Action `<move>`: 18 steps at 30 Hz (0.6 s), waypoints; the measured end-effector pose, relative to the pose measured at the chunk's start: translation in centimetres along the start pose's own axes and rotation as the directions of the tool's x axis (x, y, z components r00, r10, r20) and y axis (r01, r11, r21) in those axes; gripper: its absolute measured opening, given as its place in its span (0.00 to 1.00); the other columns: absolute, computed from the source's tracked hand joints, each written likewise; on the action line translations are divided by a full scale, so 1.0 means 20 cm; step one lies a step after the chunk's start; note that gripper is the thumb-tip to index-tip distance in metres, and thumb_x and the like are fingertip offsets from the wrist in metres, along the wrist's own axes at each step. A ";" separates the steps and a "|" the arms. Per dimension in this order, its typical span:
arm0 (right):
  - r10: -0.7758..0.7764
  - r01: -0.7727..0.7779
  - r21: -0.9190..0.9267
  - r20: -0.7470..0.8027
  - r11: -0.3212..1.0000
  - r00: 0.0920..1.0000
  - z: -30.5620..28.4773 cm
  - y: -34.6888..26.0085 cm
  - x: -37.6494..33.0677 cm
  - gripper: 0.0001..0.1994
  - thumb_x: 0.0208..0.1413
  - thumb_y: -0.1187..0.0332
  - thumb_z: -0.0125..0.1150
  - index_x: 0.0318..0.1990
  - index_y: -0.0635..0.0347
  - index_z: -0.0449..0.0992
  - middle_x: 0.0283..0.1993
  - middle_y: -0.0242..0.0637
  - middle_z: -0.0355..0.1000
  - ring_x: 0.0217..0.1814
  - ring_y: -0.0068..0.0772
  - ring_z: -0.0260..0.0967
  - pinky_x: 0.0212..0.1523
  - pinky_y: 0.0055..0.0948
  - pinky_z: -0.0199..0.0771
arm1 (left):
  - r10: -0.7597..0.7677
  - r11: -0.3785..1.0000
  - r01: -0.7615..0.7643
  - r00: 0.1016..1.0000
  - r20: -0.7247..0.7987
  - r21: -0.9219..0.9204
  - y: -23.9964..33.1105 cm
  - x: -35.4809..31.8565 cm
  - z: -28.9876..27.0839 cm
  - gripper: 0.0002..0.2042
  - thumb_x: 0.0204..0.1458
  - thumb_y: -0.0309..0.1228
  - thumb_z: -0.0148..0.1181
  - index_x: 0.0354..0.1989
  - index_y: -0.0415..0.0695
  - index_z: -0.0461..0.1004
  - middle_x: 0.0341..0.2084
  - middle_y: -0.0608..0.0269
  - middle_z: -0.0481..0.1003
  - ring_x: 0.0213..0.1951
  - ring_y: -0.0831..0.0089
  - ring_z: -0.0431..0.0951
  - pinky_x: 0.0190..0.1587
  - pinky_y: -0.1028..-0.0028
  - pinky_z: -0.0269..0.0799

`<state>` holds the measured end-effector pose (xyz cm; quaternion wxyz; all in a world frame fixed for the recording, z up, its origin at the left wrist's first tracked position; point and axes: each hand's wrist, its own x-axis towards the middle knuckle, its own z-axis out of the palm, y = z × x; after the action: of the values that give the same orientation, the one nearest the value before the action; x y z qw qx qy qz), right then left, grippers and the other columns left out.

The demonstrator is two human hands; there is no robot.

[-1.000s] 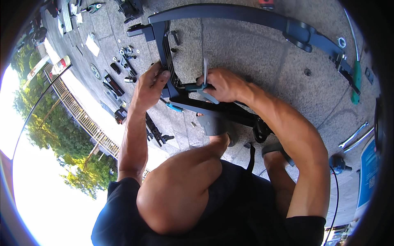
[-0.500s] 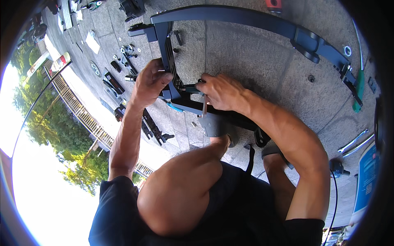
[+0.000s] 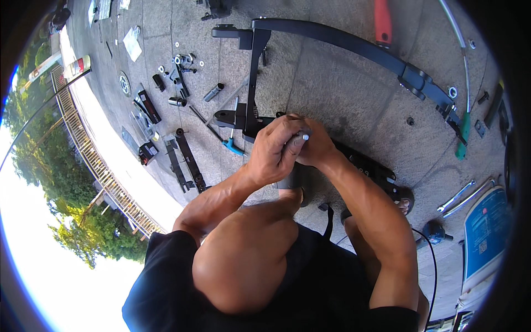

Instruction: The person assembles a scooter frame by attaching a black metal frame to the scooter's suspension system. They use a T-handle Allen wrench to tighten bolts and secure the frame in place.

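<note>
A black metal frame with a long curved beam and an upright lies on the paving. My left hand is closed at the frame's lower corner, with the silver tip of a metal rod poking out between thumb and fingers. Pressed against it on the far side is my right hand, its fingers curled and mostly hidden; what they hold cannot be made out. Just left of the hands, a blue-handled T-shaped hex key rests on the ground beside the frame's black bracket.
Sockets, bolts and black bars are spread at left. On the right lie a green-handled screwdriver, wrenches, a power tool and a blue board. A red-handled tool is at the far side.
My left hand has moved right from the frame's upright to meet my right hand. The silver tip now shows at the left hand. My view has shifted, showing more of the right side.
</note>
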<state>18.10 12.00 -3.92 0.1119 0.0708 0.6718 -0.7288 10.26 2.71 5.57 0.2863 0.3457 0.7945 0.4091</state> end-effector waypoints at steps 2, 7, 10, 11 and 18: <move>-0.002 0.001 -0.018 -0.068 1.000 0.998 0.02 -0.02 -0.03 0.12 0.45 0.67 0.62 0.38 0.59 0.74 0.40 0.45 0.75 0.45 0.52 0.73 0.43 0.40 0.73 | -0.014 0.999 0.013 1.000 -0.009 -0.037 -0.02 -0.01 0.00 0.08 0.55 0.25 0.54 0.42 0.36 0.72 0.35 0.51 0.75 0.35 0.56 0.77 0.38 0.66 0.72; 0.119 -0.095 -0.404 0.034 0.910 0.992 0.09 -0.09 -0.07 0.16 0.48 0.66 0.61 0.45 0.61 0.71 0.44 0.46 0.73 0.46 0.50 0.71 0.42 0.42 0.71 | 0.023 0.999 -0.025 0.999 -0.042 -0.048 -0.02 0.01 -0.02 0.07 0.51 0.23 0.57 0.38 0.38 0.72 0.31 0.49 0.74 0.34 0.49 0.76 0.35 0.61 0.73; 0.227 -0.210 -0.487 -0.024 0.848 0.974 0.08 -0.10 -0.08 0.19 0.49 0.65 0.60 0.49 0.61 0.69 0.47 0.49 0.71 0.49 0.50 0.70 0.45 0.43 0.70 | 0.050 0.996 -0.055 0.996 -0.072 -0.069 -0.03 0.02 -0.02 0.07 0.51 0.25 0.58 0.38 0.38 0.72 0.30 0.49 0.74 0.34 0.48 0.76 0.35 0.61 0.73; 0.191 -0.183 -0.460 -0.031 0.869 0.981 0.09 -0.10 -0.09 0.18 0.50 0.65 0.60 0.48 0.62 0.69 0.48 0.49 0.70 0.50 0.50 0.68 0.47 0.43 0.69 | 0.048 0.997 -0.052 0.996 -0.073 -0.059 -0.03 0.02 -0.02 0.07 0.52 0.25 0.57 0.38 0.36 0.73 0.31 0.49 0.75 0.34 0.52 0.77 0.36 0.64 0.72; -0.194 0.148 -0.338 -0.108 0.930 0.975 0.07 -0.07 -0.12 0.19 0.51 0.66 0.61 0.49 0.63 0.68 0.46 0.46 0.70 0.50 0.46 0.69 0.47 0.43 0.68 | 0.046 0.982 -0.045 0.999 0.001 -0.184 0.01 0.03 -0.05 0.11 0.52 0.31 0.59 0.39 0.36 0.73 0.31 0.49 0.75 0.35 0.53 0.77 0.39 0.64 0.72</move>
<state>20.16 10.91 -1.86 0.0107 0.0429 0.7932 -0.6073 9.21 2.70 6.09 0.3096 0.3367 0.7445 0.4863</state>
